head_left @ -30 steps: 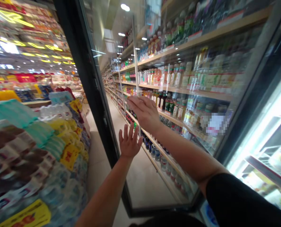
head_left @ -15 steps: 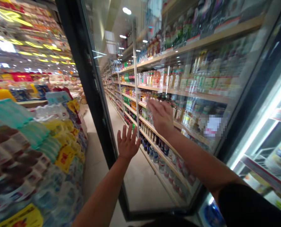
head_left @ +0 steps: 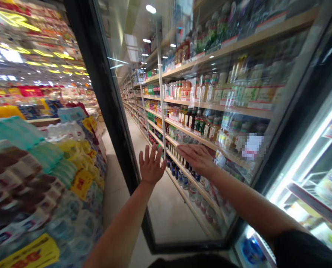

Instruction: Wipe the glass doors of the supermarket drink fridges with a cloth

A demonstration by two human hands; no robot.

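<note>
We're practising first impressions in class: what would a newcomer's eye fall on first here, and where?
Probably the bare left hand, spread open, and the bare right hand, held flatter, both mid-picture before a tall black-framed glass door. Within its frame, colourful bottles line pale wooden shelves. At lower left, a bright yellow sign stands out beside plastic-wrapped packs.

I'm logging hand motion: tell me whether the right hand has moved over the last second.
Yes. Against the black door frame, the right hand has moved rightward and down in the picture, away from the frame's left side.
</note>
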